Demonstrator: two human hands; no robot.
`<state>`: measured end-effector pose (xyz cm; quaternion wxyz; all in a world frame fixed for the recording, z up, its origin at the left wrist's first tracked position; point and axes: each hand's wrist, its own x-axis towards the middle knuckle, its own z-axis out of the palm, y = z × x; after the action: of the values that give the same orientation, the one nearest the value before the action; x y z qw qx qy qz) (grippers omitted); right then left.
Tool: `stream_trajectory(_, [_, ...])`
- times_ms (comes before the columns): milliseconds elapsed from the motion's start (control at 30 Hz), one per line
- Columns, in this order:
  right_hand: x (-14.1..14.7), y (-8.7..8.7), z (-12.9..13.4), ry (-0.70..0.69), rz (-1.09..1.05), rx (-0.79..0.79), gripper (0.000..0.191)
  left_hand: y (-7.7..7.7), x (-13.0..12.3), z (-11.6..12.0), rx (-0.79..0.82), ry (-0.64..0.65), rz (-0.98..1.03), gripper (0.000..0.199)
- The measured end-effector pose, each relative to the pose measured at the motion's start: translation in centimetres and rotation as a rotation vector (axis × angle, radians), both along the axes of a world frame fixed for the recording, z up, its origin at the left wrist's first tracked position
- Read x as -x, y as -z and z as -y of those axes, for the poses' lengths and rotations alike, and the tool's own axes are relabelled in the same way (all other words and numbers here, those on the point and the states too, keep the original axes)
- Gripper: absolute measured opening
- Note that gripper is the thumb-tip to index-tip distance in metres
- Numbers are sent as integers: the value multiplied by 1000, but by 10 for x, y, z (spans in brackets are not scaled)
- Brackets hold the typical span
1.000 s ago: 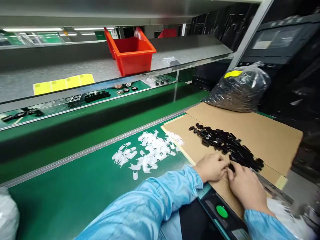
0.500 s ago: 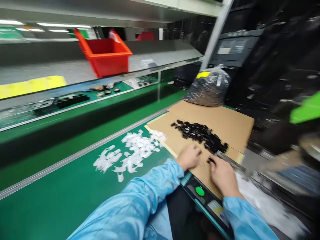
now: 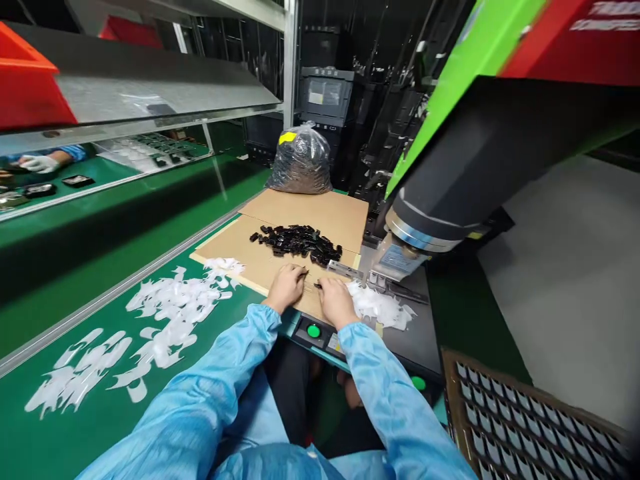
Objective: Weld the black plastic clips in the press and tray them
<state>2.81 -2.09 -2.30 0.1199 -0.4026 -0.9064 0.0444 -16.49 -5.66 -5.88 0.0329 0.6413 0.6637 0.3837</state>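
My left hand point(image 3: 287, 287) is closed over the cardboard sheet point(image 3: 250, 248), its fingertips pinching what looks like a small black part point(image 3: 303, 272), mostly covered by the fingers. Just to the right, my right hand point(image 3: 336, 301) pinches another small black part point(image 3: 318, 286) between thumb and fingers. Beyond both hands lies a heap of small black parts point(image 3: 300, 243) on the cardboard. White curved plastic pieces point(image 3: 173, 307) are spread over the green bench at the left, and more white pieces point(image 3: 380, 307) are piled right of my right hand.
A green-and-black machine head point(image 3: 450, 153) hangs over a metal fixture point(image 3: 395, 287) at the right. Green buttons point(image 3: 313, 331) line the front edge. A plastic bag point(image 3: 303, 160) stands at the back. A slotted tray point(image 3: 535, 413) is lower right. Across the bench, a co-worker's gloved hand point(image 3: 40, 164) shows.
My view has swung right, bringing the machine head and slotted tray into sight. Both hands stay low over the cardboard, close together, with the right one still pinching a black part.
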Motion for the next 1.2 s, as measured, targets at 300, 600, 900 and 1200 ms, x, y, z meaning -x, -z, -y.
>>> stream_trajectory(300, [-76,-7,-8,111,-439,-72,27,-11,-23,5,-51,151,178,23])
stream_trajectory(600, [-154,5,-45,435,-399,-189,29,-41,-139,-76,-16,401,34,20])
stream_trajectory(900, [-142,4,-37,460,-153,-222,36,-35,-160,-85,63,367,-204,32])
stream_trajectory(1200, [-199,-6,-9,353,-353,-141,46,-54,-110,-47,202,415,-64,62])
